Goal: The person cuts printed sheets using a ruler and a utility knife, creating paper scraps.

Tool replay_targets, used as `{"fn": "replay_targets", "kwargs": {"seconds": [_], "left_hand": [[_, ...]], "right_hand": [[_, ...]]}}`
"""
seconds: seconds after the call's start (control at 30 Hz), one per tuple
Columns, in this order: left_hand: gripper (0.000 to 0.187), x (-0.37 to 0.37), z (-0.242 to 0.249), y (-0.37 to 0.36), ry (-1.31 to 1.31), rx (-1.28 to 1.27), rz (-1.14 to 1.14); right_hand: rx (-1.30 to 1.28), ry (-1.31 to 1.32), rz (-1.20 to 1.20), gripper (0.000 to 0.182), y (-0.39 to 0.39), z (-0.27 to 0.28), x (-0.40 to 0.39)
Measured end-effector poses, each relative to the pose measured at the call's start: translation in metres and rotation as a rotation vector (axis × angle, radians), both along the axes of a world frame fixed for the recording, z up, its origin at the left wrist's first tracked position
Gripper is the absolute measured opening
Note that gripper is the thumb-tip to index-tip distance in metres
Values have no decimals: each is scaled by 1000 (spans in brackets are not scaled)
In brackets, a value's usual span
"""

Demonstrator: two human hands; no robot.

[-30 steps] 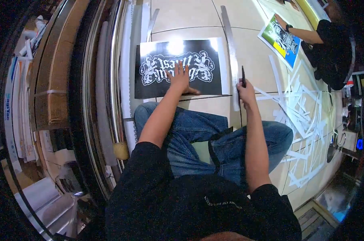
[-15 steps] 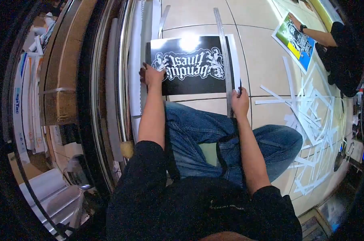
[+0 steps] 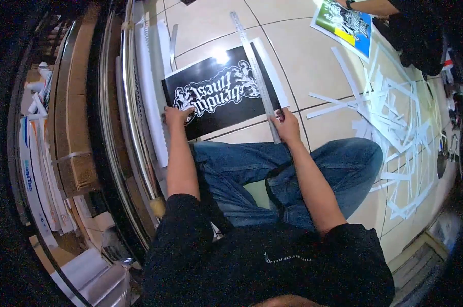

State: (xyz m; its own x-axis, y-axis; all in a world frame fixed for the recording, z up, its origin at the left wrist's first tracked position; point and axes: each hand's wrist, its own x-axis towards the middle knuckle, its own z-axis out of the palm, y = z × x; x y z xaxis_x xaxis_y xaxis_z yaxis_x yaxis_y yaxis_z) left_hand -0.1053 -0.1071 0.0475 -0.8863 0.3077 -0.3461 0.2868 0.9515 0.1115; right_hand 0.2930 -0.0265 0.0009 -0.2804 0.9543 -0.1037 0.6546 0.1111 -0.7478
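A black printed sheet (image 3: 211,71) with white ornate lettering, upside down to me, lies on the floor in front of my crossed legs. My left hand (image 3: 176,116) rests at its near left edge, thumb stretched over the print and fingers apart. A long metal ruler (image 3: 257,71) runs along the sheet's right side, beside a white margin (image 3: 273,69). At the ruler's near end is my right hand (image 3: 288,125), its fingers closed around a small dark tool that looks like a cutter knife, mostly hidden. This hand is close to the sheet's near right corner.
Cut white strips (image 3: 390,117) lie heaped on the right. Another person's arm (image 3: 372,6) reaches over a colourful print (image 3: 344,25) at the upper right. White rolled material (image 3: 152,97), a metal rail (image 3: 131,102) and long cardboard boxes (image 3: 80,102) line the left.
My view has turned, so the sheet and ruler appear tilted and further left. My right hand has come in closer to the ruler's near end; the dark tool no longer stands out upright.
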Motion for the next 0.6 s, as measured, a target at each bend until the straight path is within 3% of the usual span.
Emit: {"fn": "replay_targets", "kwargs": {"seconds": [0.07, 0.13, 0.17, 0.2, 0.27, 0.3, 0.33, 0.4, 0.47, 0.53, 0.6], "left_hand": [[114, -7, 1, -4, 57, -43, 1], [95, -53, -27, -20, -117, 46, -19], [72, -64, -33, -28, -246, 257, 33], [72, -79, -47, -34, -245, 253, 30], [62, -104, -74, -43, 161, 300, -58], [57, -72, -25, -36, 120, 296, -24], [61, -61, -17, -36, 189, 343, 28], [65, -70, -46, -39, 625, 195, -88], [72, -36, -3, -20, 237, 353, -25], [74, 6, 25, 7, 389, 447, -483], [70, 44, 16, 49, 388, 504, -788]], "right_hand": [[-95, 67, -33, 35, 10, -19, 6], [-211, 201, -23, 31, 14, -18, 8], [-355, 298, -68, 29, 16, -5, 8], [-500, 394, -116, 27, 17, 2, 9], [-492, 427, -129, 30, 16, 4, 11], [-406, 317, -102, 35, 14, 14, 10], [-319, 208, -70, 41, 13, 20, 9], [-291, 57, -10, 50, 12, 22, 6], [-211, -81, 37, 51, 7, 25, 0], [-241, -126, 41, 48, 7, 29, -5], [-236, -108, -14, 43, 8, 25, -7]]}}
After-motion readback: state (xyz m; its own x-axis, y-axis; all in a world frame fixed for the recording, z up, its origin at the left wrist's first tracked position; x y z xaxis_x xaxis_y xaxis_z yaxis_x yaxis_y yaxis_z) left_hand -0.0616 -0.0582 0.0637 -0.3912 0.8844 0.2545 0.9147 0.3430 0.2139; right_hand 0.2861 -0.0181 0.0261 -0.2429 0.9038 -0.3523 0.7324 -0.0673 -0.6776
